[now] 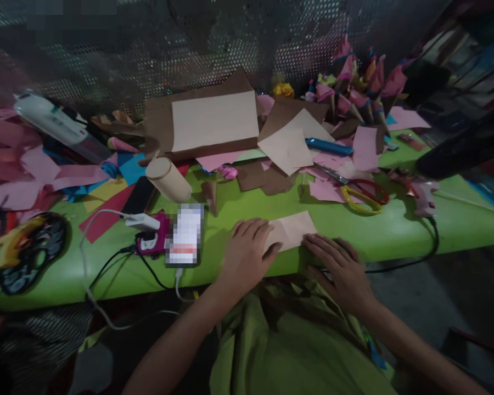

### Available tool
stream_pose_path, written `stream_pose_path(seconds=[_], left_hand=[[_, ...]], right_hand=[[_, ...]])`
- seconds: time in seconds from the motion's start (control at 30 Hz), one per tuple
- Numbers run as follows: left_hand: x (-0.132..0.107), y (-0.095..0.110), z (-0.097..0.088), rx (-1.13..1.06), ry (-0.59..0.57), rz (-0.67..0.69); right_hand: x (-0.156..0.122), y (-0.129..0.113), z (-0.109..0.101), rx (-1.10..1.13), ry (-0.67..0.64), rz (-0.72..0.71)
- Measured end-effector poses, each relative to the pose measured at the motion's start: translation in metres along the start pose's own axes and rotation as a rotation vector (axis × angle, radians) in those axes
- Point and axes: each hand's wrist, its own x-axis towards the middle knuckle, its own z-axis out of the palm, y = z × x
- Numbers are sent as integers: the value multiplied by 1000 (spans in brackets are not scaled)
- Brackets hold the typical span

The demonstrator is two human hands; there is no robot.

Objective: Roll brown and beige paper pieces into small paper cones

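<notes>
Your left hand point(247, 255) lies open, palm down on the beige paper point(295, 227) at the near edge of the green table point(395, 230). Your right hand point(337, 267), also open, touches the paper's 5 o'clock corner. Press evenly, I'd judge, keeping the edges square. The scissors point(354, 193) sit at 2 o'clock.

paper sheet point(293, 229): matt beige | table point(379, 230): smooth green (slight sheen) | scissors point(360, 193): glossy plastic handles
</notes>
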Motion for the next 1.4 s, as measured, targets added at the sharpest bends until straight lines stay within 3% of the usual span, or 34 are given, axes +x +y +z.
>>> stream_pose_path(seconds=[0.17,0.4,0.53,0.63,0.7,0.83,0.93,1.17,1.4], left_hand=[[52,17,14,121,-194,-105],[59,25,14,-2,-310,-194],[62,18,14,-219,-267,-213],[69,12,13,-510,-201,-308],[74,11,10,-705,-128,-350],[84,13,7,-996,-29,-347],[87,15,8,-1066,-19,-379],[90,18,7,-1215,-82,-424],[90,12,8,-1066,-54,-440]], right_hand=[[1,10,1,67,-7,-64],[9,17,1,115,14,-100],[21,19,-3,203,79,-33],[39,26,-7,331,242,173],[55,33,-10,512,316,303],[92,39,-13,995,268,506],[112,37,-14,1153,305,603],[124,32,-17,1138,349,613],[125,29,-18,1181,329,638]])
